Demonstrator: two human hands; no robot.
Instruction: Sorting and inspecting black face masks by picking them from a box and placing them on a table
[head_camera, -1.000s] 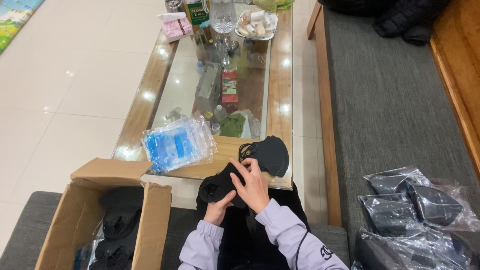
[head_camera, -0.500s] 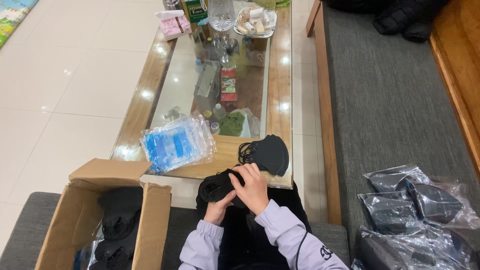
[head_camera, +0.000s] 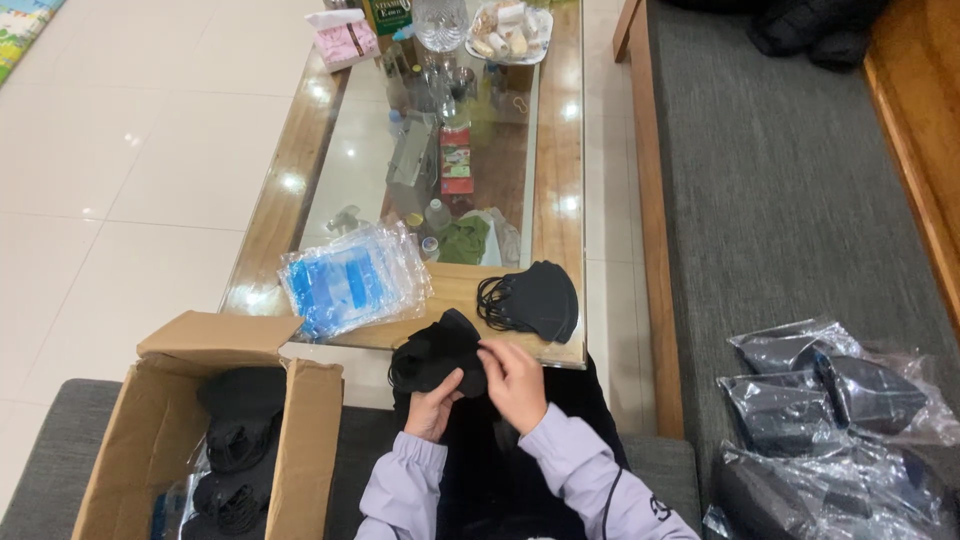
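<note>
Masks: a black bundle (head_camera: 437, 352) is gripped between left hand (head_camera: 436, 402) and right hand (head_camera: 515, 380) at the table edge (head_camera: 560, 352); a second black stack (head_camera: 530, 298) is laid just beyond, near clear bags (head_camera: 352, 280).

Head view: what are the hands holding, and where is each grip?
Both hold a stack of black face masks: left hand at its lower edge, right hand at its right end.

Black face masks, bunch in hand.
Small bunch of black masks (head_camera: 437, 352), soft, folded and pressed together, ear loops dangling at its left, held just above the tabletop's (head_camera: 455, 290) near edge.
</note>
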